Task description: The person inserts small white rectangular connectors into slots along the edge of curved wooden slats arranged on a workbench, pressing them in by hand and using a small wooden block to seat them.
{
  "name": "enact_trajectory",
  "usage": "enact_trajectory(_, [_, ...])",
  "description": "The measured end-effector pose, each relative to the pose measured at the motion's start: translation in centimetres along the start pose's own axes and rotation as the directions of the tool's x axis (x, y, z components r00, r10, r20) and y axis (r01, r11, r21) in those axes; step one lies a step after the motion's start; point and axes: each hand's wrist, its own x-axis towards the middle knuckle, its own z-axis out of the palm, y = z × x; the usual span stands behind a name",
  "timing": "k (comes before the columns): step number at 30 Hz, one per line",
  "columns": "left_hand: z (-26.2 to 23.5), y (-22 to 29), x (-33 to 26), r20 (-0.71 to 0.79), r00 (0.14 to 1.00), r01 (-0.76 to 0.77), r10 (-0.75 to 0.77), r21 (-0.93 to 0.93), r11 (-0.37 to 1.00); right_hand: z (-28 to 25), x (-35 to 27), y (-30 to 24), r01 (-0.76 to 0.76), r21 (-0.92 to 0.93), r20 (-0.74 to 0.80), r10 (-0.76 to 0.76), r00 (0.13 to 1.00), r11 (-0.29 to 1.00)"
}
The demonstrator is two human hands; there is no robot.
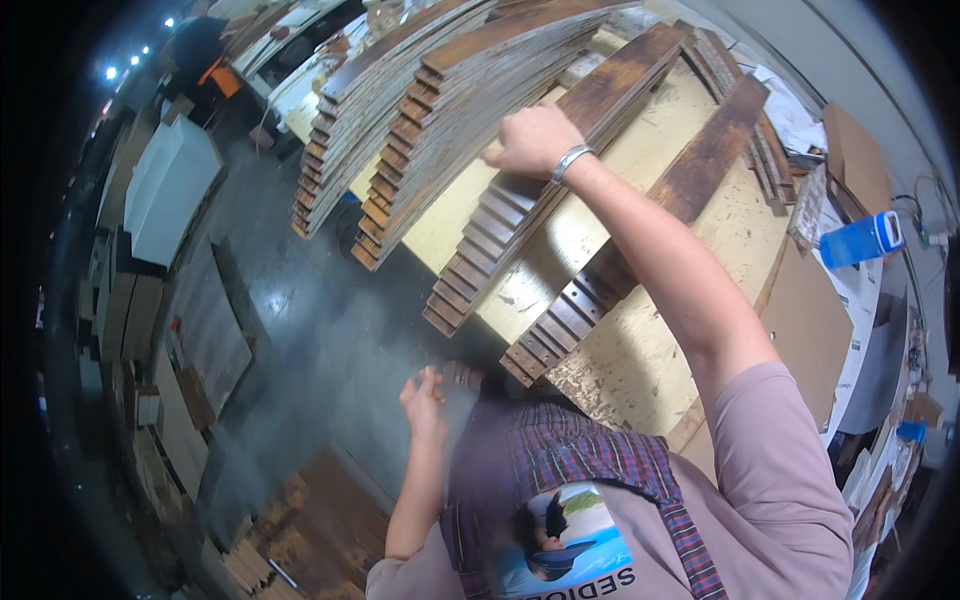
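My right hand [540,140], with a metal band on its wrist, is closed above a stepped row of dark brown wooden planks [490,225]. Whatever its fingers hold is hidden from this side. My left hand [425,400] is lower, in front of my body near the table's front corner. Its fingers are curled together, and I cannot make out anything in them. Nearer to me lies a second row of stepped planks [565,320] with small dark holes at their ends. One long brown plank [715,150] runs back from it.
Two taller stacks of planks [400,160] [320,150] stand farther left. The pale, scuffed tabletop [640,345] shows between rows. A blue bottle [860,240] and cardboard [810,310] are at the right. Wood pieces [300,520] lie low left; a person [205,60] is far back.
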Motion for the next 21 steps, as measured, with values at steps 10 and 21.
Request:
enact_trajectory(10, [-3.2, 0.9, -0.4, 0.078, 0.997, -0.023, 0.019, 0.051, 0.998, 0.7, -3.8, 0.1, 0.217, 0.051, -0.495, -0.164, 0.853, 0.975])
enact_trajectory(21, [1.0, 7.4, -2.8, 0.564, 0.825, -0.141, 0.026, 0.160, 0.977, -0.6, -17.5, 3.3, 0.175, 0.347, -0.690, 0.124, 0.713, 0.921])
